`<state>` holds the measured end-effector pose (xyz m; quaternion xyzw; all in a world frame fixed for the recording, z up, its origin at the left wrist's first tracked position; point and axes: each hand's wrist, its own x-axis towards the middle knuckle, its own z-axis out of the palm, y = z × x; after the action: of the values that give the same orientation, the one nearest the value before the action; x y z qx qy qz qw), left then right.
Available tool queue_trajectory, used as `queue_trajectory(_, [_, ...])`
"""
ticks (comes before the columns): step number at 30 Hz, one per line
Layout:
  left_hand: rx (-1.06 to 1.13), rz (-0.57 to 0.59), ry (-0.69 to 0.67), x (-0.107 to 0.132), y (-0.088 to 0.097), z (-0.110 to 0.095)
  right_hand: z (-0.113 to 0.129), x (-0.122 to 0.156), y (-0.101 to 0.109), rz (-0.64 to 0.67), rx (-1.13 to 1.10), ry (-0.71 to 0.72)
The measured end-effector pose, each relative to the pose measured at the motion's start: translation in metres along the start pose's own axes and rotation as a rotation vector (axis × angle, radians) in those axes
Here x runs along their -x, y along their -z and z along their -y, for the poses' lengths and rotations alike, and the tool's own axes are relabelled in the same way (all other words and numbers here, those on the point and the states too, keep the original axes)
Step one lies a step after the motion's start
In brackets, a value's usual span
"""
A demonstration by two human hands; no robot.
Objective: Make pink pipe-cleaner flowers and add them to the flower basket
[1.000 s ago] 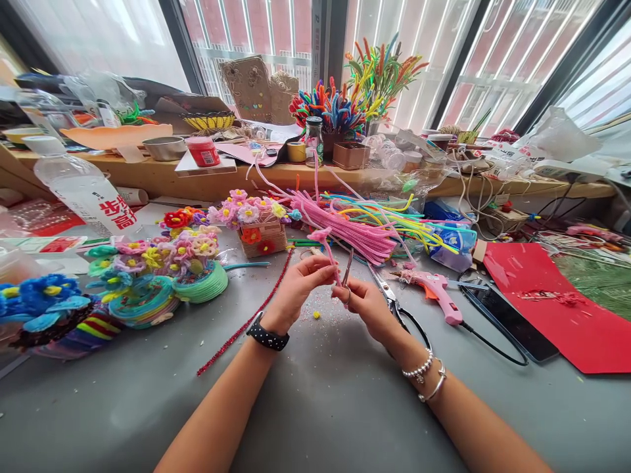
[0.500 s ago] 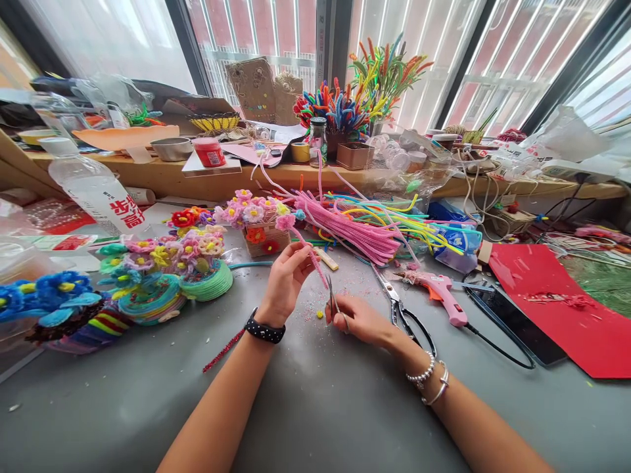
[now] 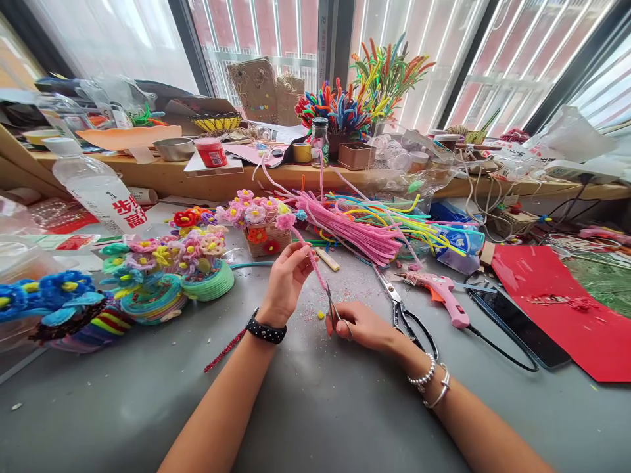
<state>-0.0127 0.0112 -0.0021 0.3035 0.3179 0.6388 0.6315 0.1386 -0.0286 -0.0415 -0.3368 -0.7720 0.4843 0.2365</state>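
Between the fingers of my left hand [image 3: 289, 279] is a pink pipe cleaner [image 3: 318, 270], its lower end slanting down to the right. My right hand [image 3: 362, 324] is closed round the handles of small scissors [image 3: 335, 311], and their blades point up at that lower end. Whether the blades touch the fuzz I cannot tell. A small yellow ball [image 3: 321, 315] lies just left of the scissors. Behind my left hand, pink pipe-cleaner flowers [image 3: 254, 209] fill a small basket [image 3: 269, 245]. A thick bundle of pink pipe cleaners [image 3: 352, 226] lies beyond both hands.
Right of my right hand lie large black-handled scissors [image 3: 398, 302], a pink glue gun [image 3: 446, 295], a dark phone [image 3: 517, 328] and red sheet [image 3: 557, 295]. Flower pots [image 3: 207, 281] and a tilted water bottle [image 3: 96, 190] stand left. A cluttered wooden ledge [image 3: 276, 175] runs behind.
The small scissors have shifted slightly down, and their blades look a little more spread. My left hand keeps its hold on the pink pipe cleaner, almost still.
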Motion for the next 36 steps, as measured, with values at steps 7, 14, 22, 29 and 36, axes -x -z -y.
queue_trajectory(7, [-0.018,0.014,0.003,-0.0013,0.0009,0.0017,0.0052,-0.0003,-0.0012,0.039,-0.077,0.0])
queue_trajectory(14, [-0.021,0.046,0.036,0.0,0.0007,0.0024,0.006,0.0001,-0.0005,0.03,-0.12,0.014])
queue_trajectory(22, [-0.036,0.041,0.025,-0.0012,0.0021,0.0037,0.0023,-0.0012,-0.0015,-0.015,-0.087,0.006])
queue_trajectory(29, [0.032,-0.042,-0.011,-0.003,0.002,0.0018,0.0026,-0.002,-0.0028,-0.169,-0.104,-0.012])
queue_trajectory(36, [0.063,-0.108,-0.029,-0.0051,0.0044,0.0013,0.0008,-0.0043,-0.0035,-0.285,-0.055,-0.006])
